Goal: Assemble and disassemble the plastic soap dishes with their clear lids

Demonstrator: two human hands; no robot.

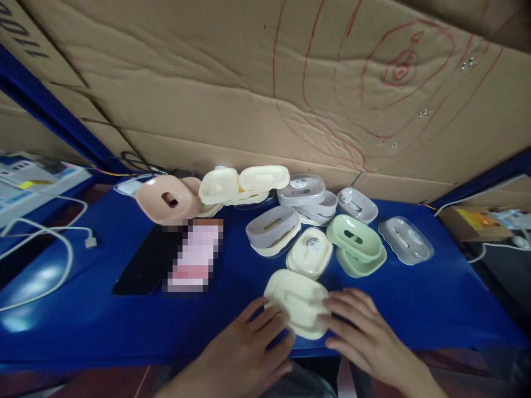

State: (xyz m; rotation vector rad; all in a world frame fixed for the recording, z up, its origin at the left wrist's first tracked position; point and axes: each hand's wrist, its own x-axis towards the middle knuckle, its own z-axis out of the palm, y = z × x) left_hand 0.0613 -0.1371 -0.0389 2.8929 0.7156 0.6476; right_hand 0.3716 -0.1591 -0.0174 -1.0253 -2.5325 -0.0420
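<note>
1. In the head view, a cream soap dish is between the two hands, above the near edge of the blue table; whether it touches the tabletop cannot be told
2. The left hand grasps the dish's left side, its fingers bent and somewhat blurred
3. The right hand grasps the opposite side, its fingertips over the rim
4. Just beyond the held piece stands a labelled cream dish; to its right, a green dish overlaps a second green piece
5. To its left, a mauve-grey dish lies over a cream part, while a grey dish lies apart at far right
6. Farther back, a peach dish leans near a pale yellow dish
7. On the left lie a black tablet-like slab, a pixelated pink-white rectangle and a white cable
8. Behind rises a cardboard panel bearing red-drawn rings
</note>
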